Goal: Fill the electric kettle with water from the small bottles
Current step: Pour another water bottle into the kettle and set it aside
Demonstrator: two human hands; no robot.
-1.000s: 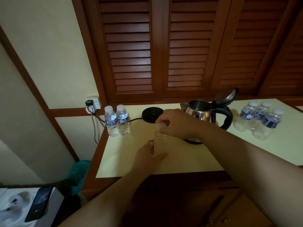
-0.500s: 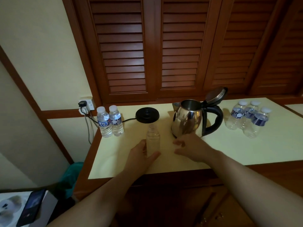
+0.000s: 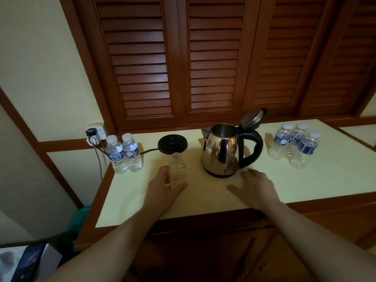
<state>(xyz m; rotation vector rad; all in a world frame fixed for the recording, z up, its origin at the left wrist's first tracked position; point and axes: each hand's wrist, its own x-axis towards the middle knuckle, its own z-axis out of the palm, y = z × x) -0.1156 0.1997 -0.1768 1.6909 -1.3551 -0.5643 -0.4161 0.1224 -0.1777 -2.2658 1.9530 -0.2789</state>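
Note:
A steel electric kettle [image 3: 221, 151] stands on the cream tabletop [image 3: 203, 202] with its lid tipped open, off its black base [image 3: 173, 143]. Left of it stands a small clear unlabelled bottle [image 3: 178, 169]; no cap shows on its neck. My left hand [image 3: 160, 192] grips this bottle near its bottom, thumb on the right side and fingers on the left. My right hand [image 3: 256, 188] lies flat on the tabletop just in front of the kettle, fingers spread, holding nothing that I can see.
Two capped labelled bottles [image 3: 124, 155] stand at the table's left corner beside a wall socket [image 3: 95, 133] with the base's cord. Three capped bottles [image 3: 293, 145] stand right of the kettle. Louvred wooden doors rise behind. A phone [image 3: 28, 261] lies at lower left.
My right hand has left the top of the clear bottle and moved right and down onto the table in front of the kettle. My left hand keeps its hold on the bottle.

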